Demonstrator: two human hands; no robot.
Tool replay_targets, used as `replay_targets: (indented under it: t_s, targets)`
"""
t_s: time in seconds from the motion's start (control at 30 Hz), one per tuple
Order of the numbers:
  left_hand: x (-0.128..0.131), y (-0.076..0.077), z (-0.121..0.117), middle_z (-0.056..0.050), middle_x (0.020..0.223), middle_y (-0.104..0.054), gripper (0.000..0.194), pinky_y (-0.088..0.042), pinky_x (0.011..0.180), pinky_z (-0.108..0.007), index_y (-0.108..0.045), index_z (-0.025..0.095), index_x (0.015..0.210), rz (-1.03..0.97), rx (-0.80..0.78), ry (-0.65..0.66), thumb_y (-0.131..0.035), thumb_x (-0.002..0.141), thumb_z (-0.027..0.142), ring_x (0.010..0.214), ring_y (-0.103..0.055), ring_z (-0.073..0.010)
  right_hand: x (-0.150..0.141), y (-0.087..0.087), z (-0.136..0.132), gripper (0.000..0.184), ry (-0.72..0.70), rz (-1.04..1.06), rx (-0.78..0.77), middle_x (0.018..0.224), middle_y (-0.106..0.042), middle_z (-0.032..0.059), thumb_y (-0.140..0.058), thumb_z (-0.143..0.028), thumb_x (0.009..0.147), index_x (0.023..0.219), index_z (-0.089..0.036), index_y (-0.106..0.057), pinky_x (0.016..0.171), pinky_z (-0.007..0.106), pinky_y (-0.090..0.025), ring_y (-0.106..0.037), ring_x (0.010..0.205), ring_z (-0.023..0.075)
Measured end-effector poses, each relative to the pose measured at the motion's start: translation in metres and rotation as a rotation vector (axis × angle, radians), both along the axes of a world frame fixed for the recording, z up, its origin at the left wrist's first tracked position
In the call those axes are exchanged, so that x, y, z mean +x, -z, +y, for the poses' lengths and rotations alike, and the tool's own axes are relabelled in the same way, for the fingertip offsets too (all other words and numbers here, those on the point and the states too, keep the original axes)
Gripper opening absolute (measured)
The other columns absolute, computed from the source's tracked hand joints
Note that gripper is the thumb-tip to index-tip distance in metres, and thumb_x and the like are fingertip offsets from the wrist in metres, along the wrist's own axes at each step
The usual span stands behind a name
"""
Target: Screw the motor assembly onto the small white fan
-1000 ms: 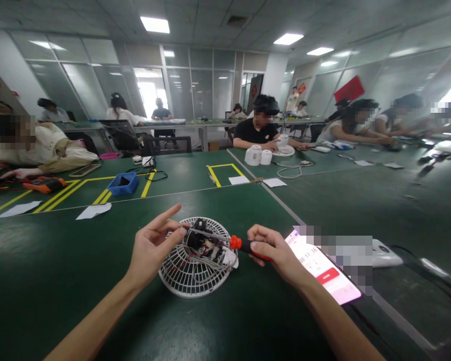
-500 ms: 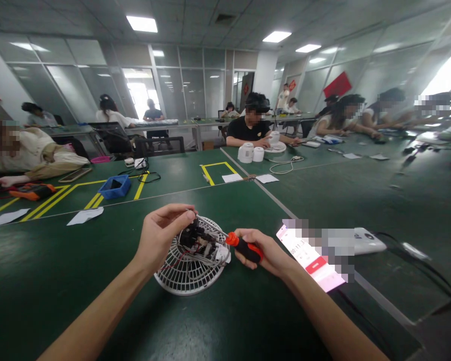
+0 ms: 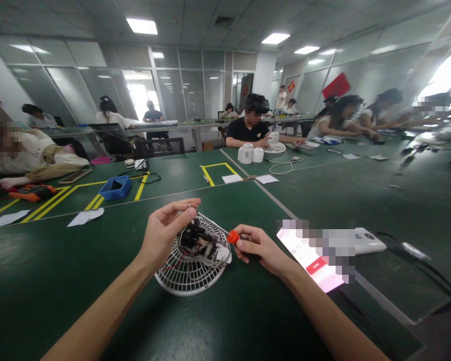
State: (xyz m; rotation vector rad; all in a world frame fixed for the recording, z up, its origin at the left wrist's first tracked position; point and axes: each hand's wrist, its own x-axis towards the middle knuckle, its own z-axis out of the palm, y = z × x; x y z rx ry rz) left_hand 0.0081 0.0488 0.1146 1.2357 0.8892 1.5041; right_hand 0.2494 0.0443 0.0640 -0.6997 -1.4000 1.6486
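Observation:
My right hand is closed around a screwdriver with a red and black handle; most of the handle is hidden in the palm. Its thin metal shaft slants up and left to my left hand. There the thumb and fingertips are pinched together at the screwdriver's tip, and whatever small thing sits between them is too small to make out. Below both hands a round white fan grille lies on the green table. A black motor assembly with exposed wires and a grey cord rests on the grille.
To the right lie a lit phone and a white device with a black cable. A blue bin, paper slips and yellow tape marks are farther left. Across the table, a person in black sits behind white round parts.
My left fingertips have lifted slightly at the screwdriver's tip. The right hand has shifted its grip, so less of the handle shows. The grille and motor have stayed in place.

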Motion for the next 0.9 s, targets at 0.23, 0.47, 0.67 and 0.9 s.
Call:
replay_targets:
  t_s: [0.23,0.47,0.67,0.9]
  targets:
    - [0.003,0.010,0.004,-0.007,0.106,-0.075,0.027,-0.049,0.088,-0.031,-0.069,0.018,0.069,0.038,-0.017,-0.010,-0.086,0.071,0.039,0.098,-0.065,-0.0187,0.003,0.000,0.002,0.032,0.075,-0.075,-0.067,0.065,-0.060,-0.0018,-0.083,-0.045,0.077,0.078,-0.014,-0.073,0.047,0.021,-0.035,-0.051,0.053,0.0086]
    - [0.005,0.012,0.003,-0.006,0.101,-0.074,0.032,-0.049,0.085,-0.031,-0.063,0.018,0.069,0.046,0.026,-0.036,-0.084,0.072,0.042,0.095,-0.064,-0.0187,0.002,0.003,0.003,0.036,0.106,-0.001,-0.109,0.076,-0.070,0.0002,-0.087,-0.044,0.073,0.091,-0.018,-0.070,0.052,0.020,-0.047,-0.060,0.059,0.0110]
    - [0.006,0.013,0.003,-0.005,0.107,-0.072,0.026,-0.048,0.083,-0.028,-0.069,0.019,0.079,0.067,0.063,-0.054,-0.082,0.077,0.042,0.097,-0.063,-0.0166,0.000,0.000,0.001,0.035,0.109,-0.025,-0.123,0.067,-0.068,-0.0001,-0.084,-0.047,0.076,0.081,-0.017,-0.066,0.050,0.018,-0.046,-0.058,0.054,0.0090]
    - [0.003,0.016,0.006,-0.004,0.105,-0.072,0.026,-0.048,0.085,-0.028,-0.072,0.020,0.083,0.063,0.063,-0.043,-0.077,0.083,0.046,0.091,-0.061,-0.0156,0.000,0.003,0.002,0.036,0.116,-0.008,-0.120,0.065,-0.068,0.0005,-0.084,-0.048,0.077,0.080,-0.016,-0.067,0.046,0.018,-0.046,-0.060,0.053,0.0098]
